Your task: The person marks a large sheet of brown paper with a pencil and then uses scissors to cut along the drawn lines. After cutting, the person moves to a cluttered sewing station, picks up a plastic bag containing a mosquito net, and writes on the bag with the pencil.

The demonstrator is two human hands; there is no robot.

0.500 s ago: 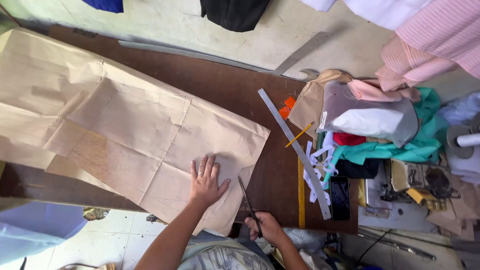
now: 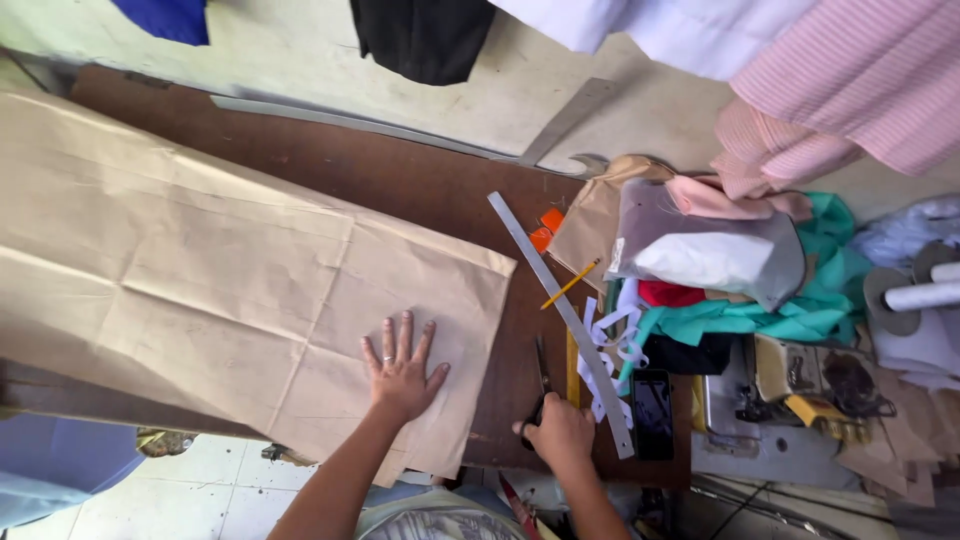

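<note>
Starting at the left, the big sheet of brown pattern paper (image 2: 220,260) covers most of the dark wooden desk (image 2: 400,180) and hangs over its near edge. Its fold creases stand up a little, so smooth it outward before you commit to a cut.

Your left hand (image 2: 403,368) lies flat on the paper near the lower right corner, fingers spread wide and palm down. That is the right hold: press evenly and stay close to the cutting line, so the sheet cannot creep or buckle.

Just to the right, on bare desk beside the paper's right edge, your right hand (image 2: 560,432) is closed around the handles of the scissors (image 2: 542,385). The blades point away from you and look shut or nearly so. Open them fully, meet the paper's edge squarely, and use long strokes rather than short snips; keep the lower blade riding on the desk so the sheet lies flat.

Further right, a long metal ruler (image 2: 560,305) lies at a slant, with a yellow pencil (image 2: 570,284) just across it and a yellow wooden rule (image 2: 573,365) partly under it. A dark phone (image 2: 652,412) rests near the desk's front edge. Beyond it lies a pile of fabric (image 2: 740,290) in teal, pink and grey. Keep the scissor points clear of the ruler.
</note>
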